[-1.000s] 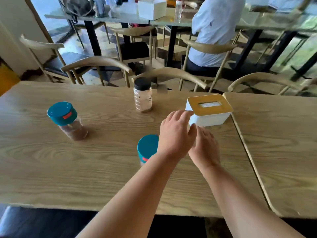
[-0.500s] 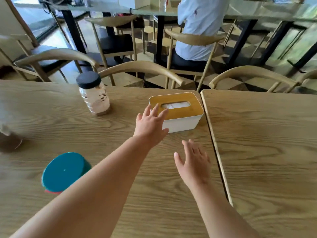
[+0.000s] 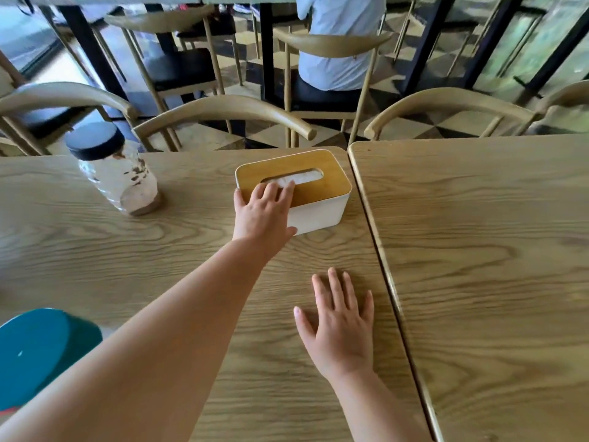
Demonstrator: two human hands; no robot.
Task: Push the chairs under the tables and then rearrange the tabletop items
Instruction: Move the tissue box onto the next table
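Head view: left hand [image 3: 263,215] lying over the near left end of the tissue box [image 3: 318,205], fingers [image 3: 271,193] resting on the wooden lid by the slot, thumb [image 3: 288,232] pressing the white front wall; grip closing on the box from above. Box sitting near the right edge of the left worktop [image 3: 127,266], just beside the seam with the second worktop [image 3: 478,250]. Right hand [image 3: 341,330] lying flat and released, fingers spreading on the bare wood nearer the camera, holding nothing. Clear jar [image 3: 118,177] with a black lid standing left of the box, apart from it. Teal lid [image 3: 35,352] showing at the lower left, partly hiding behind the left forearm. Chairs [image 3: 229,111] sitting along the far edge, backrests curving close to both worktops. Person in a light shirt [image 3: 341,36] sitting at a farther table.
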